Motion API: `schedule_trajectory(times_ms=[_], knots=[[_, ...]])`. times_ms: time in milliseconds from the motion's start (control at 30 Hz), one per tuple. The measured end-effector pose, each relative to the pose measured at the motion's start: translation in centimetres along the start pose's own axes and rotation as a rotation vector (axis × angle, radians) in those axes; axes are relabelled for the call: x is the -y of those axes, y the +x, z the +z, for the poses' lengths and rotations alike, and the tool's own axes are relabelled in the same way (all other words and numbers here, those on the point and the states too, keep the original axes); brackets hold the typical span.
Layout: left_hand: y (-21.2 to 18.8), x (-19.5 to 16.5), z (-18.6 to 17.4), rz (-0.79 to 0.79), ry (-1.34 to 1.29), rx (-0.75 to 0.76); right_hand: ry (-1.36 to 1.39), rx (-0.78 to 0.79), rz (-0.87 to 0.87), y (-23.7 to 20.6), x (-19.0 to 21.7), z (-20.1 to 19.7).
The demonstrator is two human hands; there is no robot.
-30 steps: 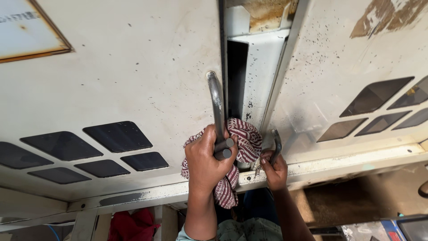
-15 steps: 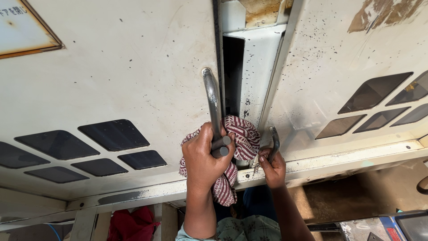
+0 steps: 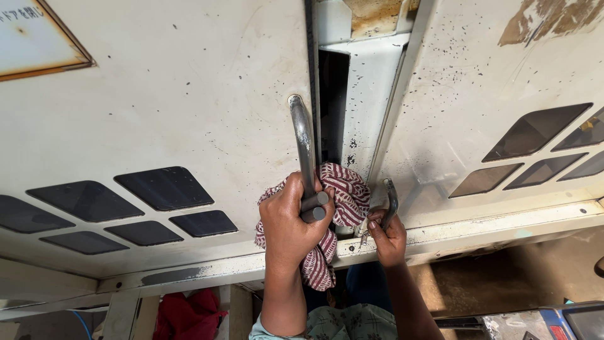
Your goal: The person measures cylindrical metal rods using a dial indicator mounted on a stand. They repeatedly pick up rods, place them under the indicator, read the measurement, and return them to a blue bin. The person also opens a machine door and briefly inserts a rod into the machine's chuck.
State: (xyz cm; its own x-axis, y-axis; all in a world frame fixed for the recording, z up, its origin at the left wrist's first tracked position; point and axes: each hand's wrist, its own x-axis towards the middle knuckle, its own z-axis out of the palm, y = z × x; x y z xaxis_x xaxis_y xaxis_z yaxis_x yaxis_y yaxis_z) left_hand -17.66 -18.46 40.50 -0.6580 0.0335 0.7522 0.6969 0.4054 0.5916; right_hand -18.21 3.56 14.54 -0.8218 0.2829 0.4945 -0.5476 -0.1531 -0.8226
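My left hand (image 3: 290,220) grips the lower end of a long grey metal handle (image 3: 302,141) on a dirty white metal door panel (image 3: 182,101), and also clutches a red-and-white striped cloth (image 3: 340,195) that hangs below the fist. My right hand (image 3: 388,234) holds a small curved grey metal piece (image 3: 391,200) at the lower edge of the right door panel (image 3: 503,94), with a small key-like bit under its fingers. Between the two panels runs a dark vertical gap (image 3: 332,101).
Dark diamond-shaped vent openings (image 3: 154,189) sit in the left panel, more vent openings (image 3: 535,129) in the right one. A white sill (image 3: 478,230) runs under the doors. Below are a red cloth (image 3: 182,311) and a framed plate (image 3: 34,38) at top left.
The view has shifted slightly; my left hand has slid a little lower on the handle with the cloth. My right hand stays at the small metal piece.
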Motion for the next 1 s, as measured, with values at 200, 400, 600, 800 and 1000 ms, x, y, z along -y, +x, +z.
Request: schedule_trajectory(times_ms=[200, 400, 600, 800, 1000], knots=[[-0.1, -0.1, 0.1, -0.024, 0.017, -0.002, 0.004, 0.011, -0.003, -0.1, 0.3, -0.1], [-0.1, 0.1, 0.0, 0.001, -0.026, 0.011, 0.000, 0.002, -0.013, 0.0, 0.2, 0.1], [-0.1, 0.2, 0.2, -0.005, -0.021, 0.009, 0.005, 0.029, -0.047, 0.2, -0.3, -0.4], [-0.1, 0.2, 0.0, -0.008, 0.015, 0.013, 0.038, 0.015, -0.067, 0.4, -1.0, -0.9], [0.0, 0.1, 0.0, -0.013, 0.014, 0.018, 0.070, -0.009, -0.037, 0.3, -1.4, -1.3]])
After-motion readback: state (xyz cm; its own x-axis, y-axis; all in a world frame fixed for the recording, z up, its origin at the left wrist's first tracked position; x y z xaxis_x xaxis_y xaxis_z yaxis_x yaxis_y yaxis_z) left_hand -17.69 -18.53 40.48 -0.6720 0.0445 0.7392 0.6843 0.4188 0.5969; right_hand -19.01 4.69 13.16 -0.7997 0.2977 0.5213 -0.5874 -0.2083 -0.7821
